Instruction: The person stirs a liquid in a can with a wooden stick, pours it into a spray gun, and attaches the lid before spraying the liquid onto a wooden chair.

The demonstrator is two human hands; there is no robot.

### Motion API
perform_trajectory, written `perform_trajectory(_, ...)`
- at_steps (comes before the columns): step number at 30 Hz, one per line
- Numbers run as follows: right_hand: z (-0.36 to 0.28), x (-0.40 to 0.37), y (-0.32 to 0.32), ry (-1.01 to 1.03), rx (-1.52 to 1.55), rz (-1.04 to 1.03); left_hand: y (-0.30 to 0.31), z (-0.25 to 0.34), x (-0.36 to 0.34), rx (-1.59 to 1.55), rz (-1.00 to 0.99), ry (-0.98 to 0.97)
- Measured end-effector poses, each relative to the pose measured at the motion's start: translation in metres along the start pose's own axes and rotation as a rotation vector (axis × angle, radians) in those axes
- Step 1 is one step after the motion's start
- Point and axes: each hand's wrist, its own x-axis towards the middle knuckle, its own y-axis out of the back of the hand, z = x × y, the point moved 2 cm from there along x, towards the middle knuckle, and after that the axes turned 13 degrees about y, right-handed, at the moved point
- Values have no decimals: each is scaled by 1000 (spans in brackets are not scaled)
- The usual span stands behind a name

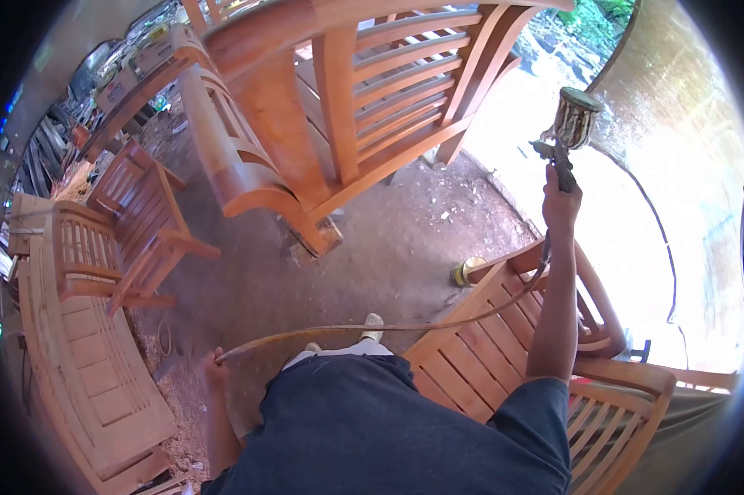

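Observation:
My right hand (560, 205) is raised at the right with its fingers wrapped round the handle of a spray gun (560, 155). A paint-stained cup (576, 117) sits on top of the gun. From the gun a hose (405, 327) runs down past my right arm and across in front of my body. Low on the left, my left hand (215, 371) is closed on that hose near its visible end. Beyond my hands stands a large slatted wooden bench (339, 107), reddish-brown and glossy. Another slatted wooden bench (479, 355) is close beside my right arm.
A wooden chair (133, 223) stands on the left, near a carved wooden panel (100, 355). On the floor by the right bench is a small tin (468, 271). A dark cable (661, 223) trails over the bright ground at right. Clutter and boxes (116, 87) fill the far left.

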Motion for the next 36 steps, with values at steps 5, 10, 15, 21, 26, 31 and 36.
perform_trajectory(5,-66,-35,-5,-90,-150,88,19,-33,24,35,78,64)
perform_trajectory(10,-129,-89,-5,-70,-51,22,38,-79,40,0,108,30)
perform_trajectory(15,-204,-137,5,-50,45,-140,41,-124,48,22,80,36)
perform_trajectory(21,-284,-169,16,-150,190,-331,55,-112,51,-45,55,-62)
perform_trajectory(26,-279,-138,32,-251,208,-597,44,-97,46,-142,66,-106)
perform_trajectory(31,-247,-70,30,-181,150,-454,43,-54,37,-105,103,-146)
perform_trajectory(36,-226,-10,36,-198,59,-329,43,-15,35,-119,118,-180)
